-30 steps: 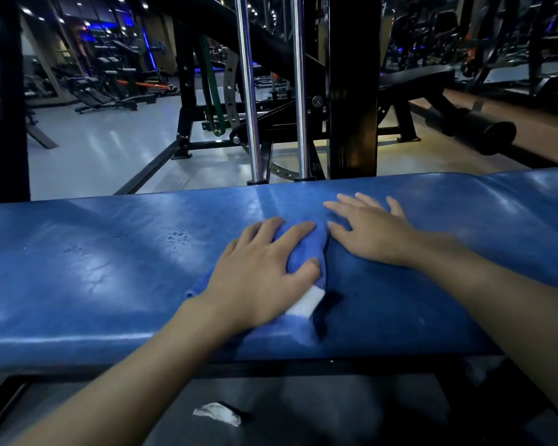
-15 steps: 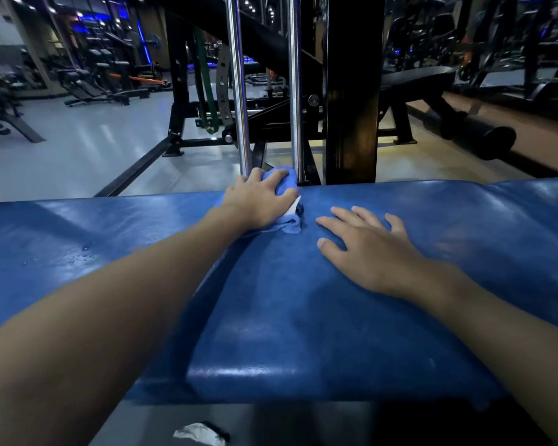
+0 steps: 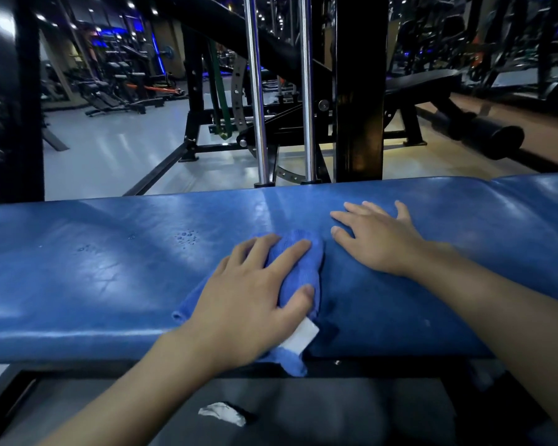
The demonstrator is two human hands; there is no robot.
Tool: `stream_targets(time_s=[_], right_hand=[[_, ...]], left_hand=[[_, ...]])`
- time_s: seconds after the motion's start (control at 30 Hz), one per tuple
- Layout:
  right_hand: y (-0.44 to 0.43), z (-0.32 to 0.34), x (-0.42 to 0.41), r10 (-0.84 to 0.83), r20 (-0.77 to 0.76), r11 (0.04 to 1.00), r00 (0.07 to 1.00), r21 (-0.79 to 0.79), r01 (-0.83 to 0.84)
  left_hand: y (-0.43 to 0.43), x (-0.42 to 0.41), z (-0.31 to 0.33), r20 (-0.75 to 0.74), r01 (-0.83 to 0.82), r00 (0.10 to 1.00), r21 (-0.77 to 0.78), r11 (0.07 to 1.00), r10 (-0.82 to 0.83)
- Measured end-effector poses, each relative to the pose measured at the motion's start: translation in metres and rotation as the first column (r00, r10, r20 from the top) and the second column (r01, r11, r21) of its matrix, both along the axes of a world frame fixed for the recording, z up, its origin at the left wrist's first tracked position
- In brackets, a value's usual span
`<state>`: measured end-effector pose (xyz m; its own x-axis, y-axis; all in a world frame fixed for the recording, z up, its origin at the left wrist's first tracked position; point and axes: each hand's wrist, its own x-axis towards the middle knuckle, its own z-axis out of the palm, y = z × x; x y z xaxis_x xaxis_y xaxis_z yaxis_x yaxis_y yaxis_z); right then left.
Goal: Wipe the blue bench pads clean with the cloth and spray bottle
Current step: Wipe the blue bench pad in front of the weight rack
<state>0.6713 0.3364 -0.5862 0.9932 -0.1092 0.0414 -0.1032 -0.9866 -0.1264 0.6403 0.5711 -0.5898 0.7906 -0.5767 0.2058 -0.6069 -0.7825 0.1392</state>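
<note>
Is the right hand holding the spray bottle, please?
No, the right hand rests flat and empty on the blue bench pad.

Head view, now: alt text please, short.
A person's left hand grips a bunched blue cloth against a long blue vinyl bench pad, while the right hand rests flat on the pad beside it. Liquid droplets sit on the pad left of the cloth; dark gym machines stand behind.

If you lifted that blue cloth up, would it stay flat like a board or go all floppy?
Probably floppy: the blue cloth bunches up under the left hand, and one corner droops over the edge of the bench pad. It likely feels light, since it folds so easily. It may be damp, as droplets sit nearby.
</note>
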Motion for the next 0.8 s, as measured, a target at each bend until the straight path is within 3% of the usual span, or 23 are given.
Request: stream_targets(time_s=[0.17, 0.3, 0.57, 0.8], right_hand=[[0.007, 0.005, 0.008, 0.006, 0.049, 0.992, 0.999, 0.124, -0.012], [0.009, -0.004, 0.012, 0.025, -0.014, 0.996, 1.0, 0.087, -0.024], [0.008, -0.01, 0.014, 0.017, 0.04, 0.995, 0.999, 0.103, -0.021], [0.009, -0.009, 0.012, 0.006, 0.059, 0.993, 0.998, 0.118, -0.013]], left_hand=[[-0.006, 0.022, 0.002, -0.054, 0.009, 0.998, -0.061, 0.998, -0.012], [-0.023, 0.078, -0.001, -0.078, -0.036, 0.997, -0.123, 0.992, 0.026], [-0.071, 0.195, 0.006, -0.151, -0.135, 0.982, -0.129, 0.982, 0.115], [-0.07, 0.193, 0.0, -0.084, -0.108, 0.992, -0.124, 0.986, 0.098]])
